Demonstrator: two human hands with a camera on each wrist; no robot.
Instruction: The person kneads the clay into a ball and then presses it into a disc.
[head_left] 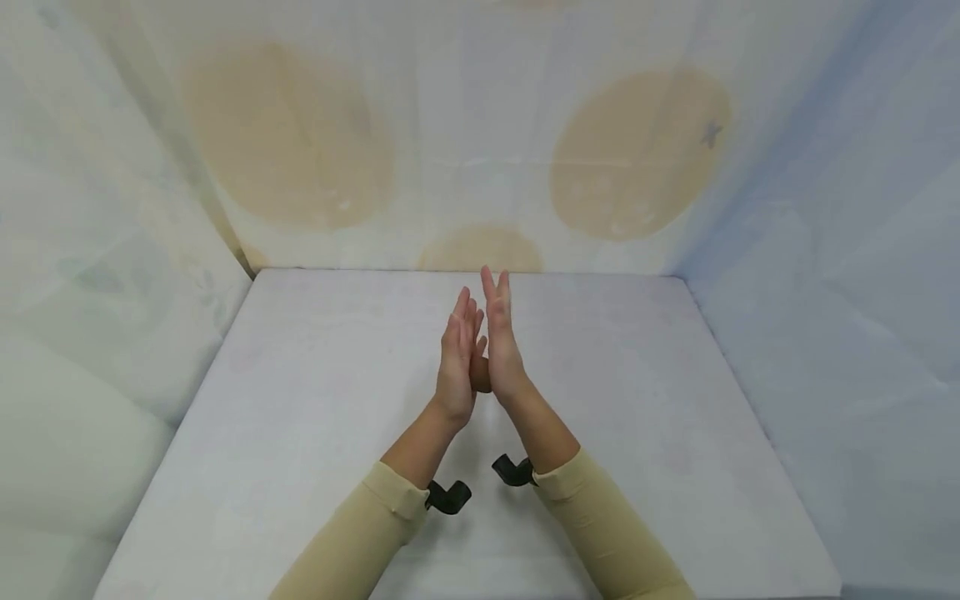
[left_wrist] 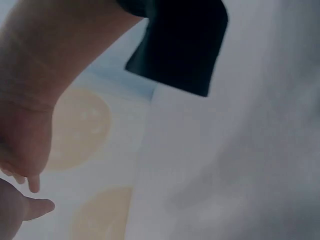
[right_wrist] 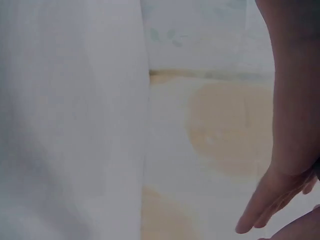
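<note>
The left hand (head_left: 457, 362) stands upright with straight fingers, holding nothing, palm facing the right hand (head_left: 501, 337), which is also flat and touches it near the thumbs. Both are above the smooth white table (head_left: 300, 400), before a cloth wall (head_left: 465, 125) with round beige patches.
</note>
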